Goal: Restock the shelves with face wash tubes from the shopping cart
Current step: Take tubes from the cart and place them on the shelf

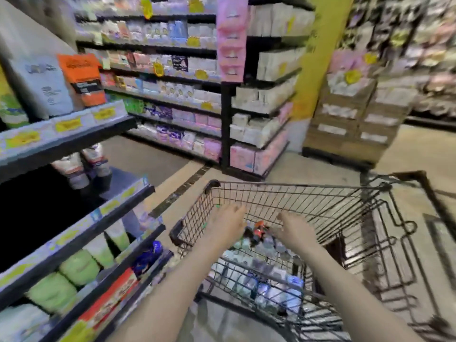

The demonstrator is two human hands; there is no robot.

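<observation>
Tubes [261,253] lie heaped in cart [296,191] bottom, below and just ahead of both your hands. Blur hides any one tube's long axis; cannot tell. Orange-capped item [259,230] sits between hands, touching neither as far as visible. Left hand [229,225] inside cart near its left wall, fingers fairly straight, grip spread, holding nothing. Right hand [293,230] nearer heap, fingers loosely extended down toward tubes, grip spread, empty. Shelves [81,141] lie left of cart. Your likely next move: reach down, pick tube.

bright, even store light; heavy motion blur throughout, wide-angle bending at edges, deep shadow under the left shelf [74,144].
</observation>
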